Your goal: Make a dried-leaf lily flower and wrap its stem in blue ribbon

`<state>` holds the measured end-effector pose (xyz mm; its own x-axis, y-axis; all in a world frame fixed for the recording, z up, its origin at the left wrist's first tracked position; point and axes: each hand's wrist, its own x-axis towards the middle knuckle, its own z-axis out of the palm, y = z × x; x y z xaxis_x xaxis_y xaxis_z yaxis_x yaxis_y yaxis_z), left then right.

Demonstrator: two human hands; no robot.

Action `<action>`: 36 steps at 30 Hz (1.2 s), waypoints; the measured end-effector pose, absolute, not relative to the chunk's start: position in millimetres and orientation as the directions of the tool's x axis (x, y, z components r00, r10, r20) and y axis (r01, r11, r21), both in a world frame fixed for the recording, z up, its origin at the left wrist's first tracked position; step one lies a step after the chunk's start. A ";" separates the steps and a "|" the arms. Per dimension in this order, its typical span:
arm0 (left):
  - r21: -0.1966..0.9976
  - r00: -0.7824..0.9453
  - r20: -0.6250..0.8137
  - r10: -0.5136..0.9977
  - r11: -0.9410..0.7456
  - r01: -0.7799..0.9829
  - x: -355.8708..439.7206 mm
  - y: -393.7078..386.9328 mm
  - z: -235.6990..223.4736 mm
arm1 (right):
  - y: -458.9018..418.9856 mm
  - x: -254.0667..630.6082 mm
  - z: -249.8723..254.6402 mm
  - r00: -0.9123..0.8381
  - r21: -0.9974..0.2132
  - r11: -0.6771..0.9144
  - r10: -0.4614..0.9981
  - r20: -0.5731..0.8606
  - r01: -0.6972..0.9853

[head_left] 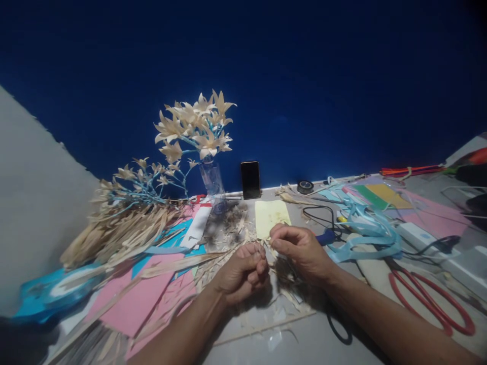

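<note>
My left hand point(245, 274) is closed in a pinch over the middle of the work surface, its fingers curled on something too small to make out. Close by on the right, my right hand point(300, 248) pinches thumb against forefinger, with a tiny pale bit at the tips. The fingertips of both hands almost meet. Just beyond them lies a yellow paper sheet point(268, 210) with small scraps on it. Pale husk strips point(205, 259) and shavings spread around and under the hands. Behind stand cream husk flowers point(201, 121) on blue stems in a clear plastic bottle point(213, 182).
A dark phone point(250, 180) leans against the blue wall. Left are dried husks point(114, 235), pink paper point(140, 294) and a blue tape roll point(64, 289). Right are blue ribbon point(369, 228), red-handled scissors point(429, 299), a white power strip point(437, 248) and a black spool point(305, 186).
</note>
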<state>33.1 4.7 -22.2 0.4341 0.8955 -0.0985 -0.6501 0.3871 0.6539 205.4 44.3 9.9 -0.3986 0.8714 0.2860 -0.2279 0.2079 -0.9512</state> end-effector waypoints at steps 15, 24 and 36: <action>0.649 0.505 -0.098 0.858 0.440 -0.621 37.3 4.7 -18.4 | 43.2 210.6 11.3 -0.412 -0.875 0.482 0.792 0.451 -0.032; 0.662 0.430 -0.139 0.892 0.407 -0.630 37.9 6.4 -21.8 | 44.3 207.9 2.8 -0.247 -0.878 0.478 0.849 0.468 -0.021; 0.781 0.259 -0.210 0.943 0.321 -0.535 42.5 7.4 -21.7 | 41.1 199.0 -10.3 -0.153 -0.755 0.613 0.790 0.594 0.234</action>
<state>42.5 7.4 -21.7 0.2594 0.9427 -0.2100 -0.5352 0.3214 0.7812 199.0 41.1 -10.3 -0.1526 0.7896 0.5944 0.2335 0.6132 -0.7546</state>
